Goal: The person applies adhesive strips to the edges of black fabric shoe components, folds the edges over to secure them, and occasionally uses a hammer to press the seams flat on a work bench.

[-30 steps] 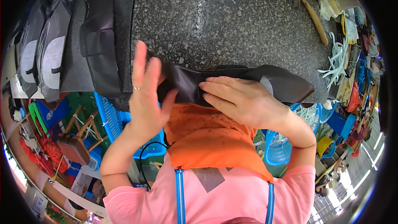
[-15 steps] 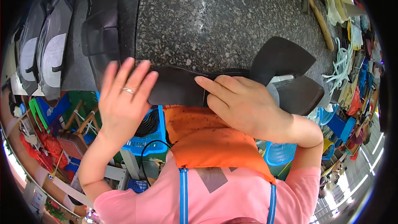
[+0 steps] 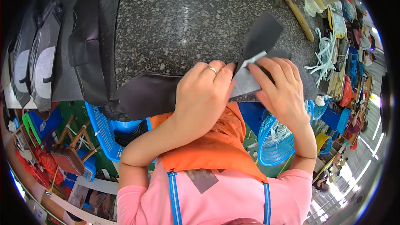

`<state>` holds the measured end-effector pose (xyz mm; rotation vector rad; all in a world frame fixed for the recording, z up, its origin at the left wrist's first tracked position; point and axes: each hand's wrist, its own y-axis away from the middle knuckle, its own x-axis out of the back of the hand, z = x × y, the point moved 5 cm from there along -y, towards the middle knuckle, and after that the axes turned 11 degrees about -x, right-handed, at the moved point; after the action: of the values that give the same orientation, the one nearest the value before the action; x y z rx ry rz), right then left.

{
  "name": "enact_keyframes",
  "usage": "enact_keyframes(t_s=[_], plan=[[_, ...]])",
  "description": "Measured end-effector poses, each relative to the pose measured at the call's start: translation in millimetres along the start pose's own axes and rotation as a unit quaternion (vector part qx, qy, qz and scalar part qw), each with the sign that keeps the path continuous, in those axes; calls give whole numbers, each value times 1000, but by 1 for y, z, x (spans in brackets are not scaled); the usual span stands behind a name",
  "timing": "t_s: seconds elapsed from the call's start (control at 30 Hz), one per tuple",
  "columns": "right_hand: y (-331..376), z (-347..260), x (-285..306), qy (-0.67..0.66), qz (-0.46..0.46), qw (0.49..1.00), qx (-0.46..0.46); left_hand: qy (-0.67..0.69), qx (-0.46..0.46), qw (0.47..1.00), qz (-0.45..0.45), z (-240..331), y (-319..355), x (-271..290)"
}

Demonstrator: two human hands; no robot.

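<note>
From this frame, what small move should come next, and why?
Probably lay the raised flap down with the right hand: the flap stands up from the black piece, leaving a white strip and grey patch exposed. The right hand's fingers are beside that strip, while the left hand lies over the piece's middle and could steady it.

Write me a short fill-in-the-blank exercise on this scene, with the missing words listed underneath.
1. On one finger of the left hand is a ____.
2. Beyond the right hand lies a wooden-handled ____.
3. The apron over the pink shirt is coloured ____.
4. The black leather-like piece under the left hand lies along the speckled stone slab's ____ (near or far) edge.

Missing words: ring; hammer; orange; near.
</note>
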<state>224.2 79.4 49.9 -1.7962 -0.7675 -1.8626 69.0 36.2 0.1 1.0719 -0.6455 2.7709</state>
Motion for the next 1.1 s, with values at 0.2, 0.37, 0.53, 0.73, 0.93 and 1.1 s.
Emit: enact_keyframes(t_s=[0.2, 0.37, 0.53, 0.73, 0.93, 1.1], plan=[[0, 38, -36, -189, -61, 979, -42, -125, -136, 981, -65, 13, 7, -9], [-2, 48, -32, -337, 66, 932, -119, -244, -215, 935, -141, 27, 3, -17], [-1, 55, -48, -337, 105, 907, -230, -229, -256, 908, -240, 31, -14, -26], [4, 44, -52, -239, 141, 953, -125, -150, -257, 892, -340, 24, -43, -37], [6, 47, -51, -208, 113, 959, -158, -117, -256, 873, -399, 19, -56, -42], [8, 43, -50, -233, 131, 948, -175, -140, -219, 902, -344, 22, -45, -38]])
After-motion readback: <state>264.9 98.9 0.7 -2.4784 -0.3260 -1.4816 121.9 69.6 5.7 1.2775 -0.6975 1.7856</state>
